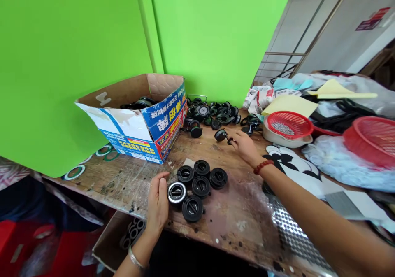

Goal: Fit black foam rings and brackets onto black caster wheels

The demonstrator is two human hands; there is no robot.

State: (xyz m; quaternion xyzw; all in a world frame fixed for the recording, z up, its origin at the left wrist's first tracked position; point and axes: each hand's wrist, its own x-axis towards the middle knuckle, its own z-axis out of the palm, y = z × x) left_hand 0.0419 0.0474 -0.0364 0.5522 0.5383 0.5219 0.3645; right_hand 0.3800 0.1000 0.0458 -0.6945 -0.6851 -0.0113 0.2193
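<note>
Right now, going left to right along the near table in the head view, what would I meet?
tape rings → left hand → cluster of black round parts → right hand → small red basket → large red basket

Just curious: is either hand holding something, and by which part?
The right hand seems to pinch a small black part by its near end; the left hand only touches a silver disc.

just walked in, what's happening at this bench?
One person works at a worn wooden bench. Their left hand rests open beside a cluster of six round black plastic caps, thumb by the silver-rimmed one. Their right hand reaches to a loose black cap near the pile of black parts beside the printed cardboard box.
</note>
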